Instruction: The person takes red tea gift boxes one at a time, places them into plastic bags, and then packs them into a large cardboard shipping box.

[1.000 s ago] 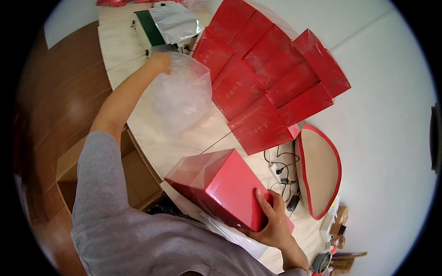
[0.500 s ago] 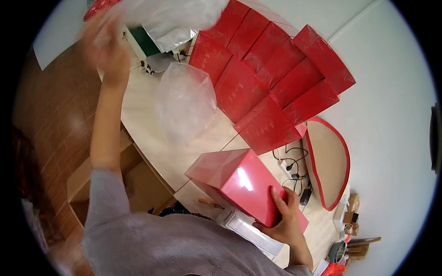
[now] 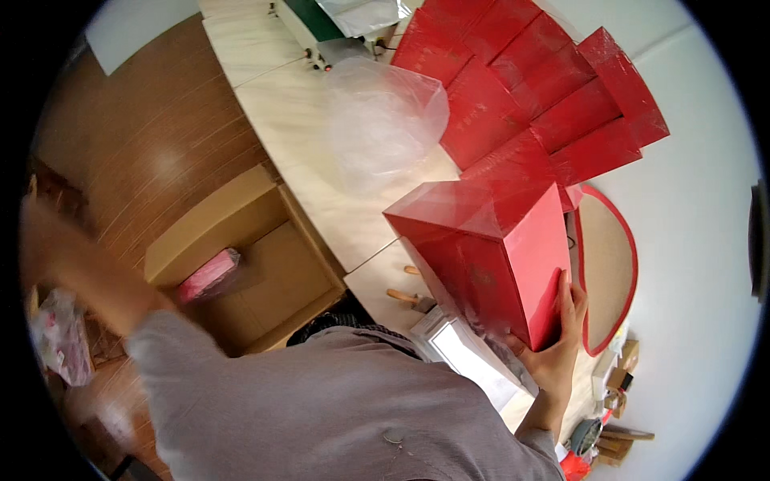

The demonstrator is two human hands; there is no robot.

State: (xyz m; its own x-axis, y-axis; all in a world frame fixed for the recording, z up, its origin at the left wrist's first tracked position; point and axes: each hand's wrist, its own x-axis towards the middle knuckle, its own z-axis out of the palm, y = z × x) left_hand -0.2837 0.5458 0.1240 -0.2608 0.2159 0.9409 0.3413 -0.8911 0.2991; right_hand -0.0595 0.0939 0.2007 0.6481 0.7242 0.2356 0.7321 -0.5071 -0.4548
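Note:
My right hand (image 3: 555,343) grips the near end of a glossy red box (image 3: 489,280), thumb on one face and fingers on another. The box is tilted above the table, and thin clear wrap shows on its top. My left hand (image 3: 48,236) is stretched out to the far left over the floor, smeared by motion, so its fingers cannot be made out. Beyond the held box, a crumpled clear plastic bag (image 3: 385,120) lies on the table. Several red boxes (image 3: 497,104) in clear wrap are stacked at the far right.
An open cardboard carton (image 3: 269,268) stands left of the table (image 3: 281,104), with a pink wrapped packet (image 3: 210,274) inside. Wooden-handled tools (image 3: 401,297) and a white device (image 3: 469,353) lie near my body. A red-rimmed beige panel (image 3: 607,272) leans by the wall.
My left hand has swung from the upper left, beside blurred clear plastic, down to the far left. My right hand has lifted and turned the red box. The view has shifted left.

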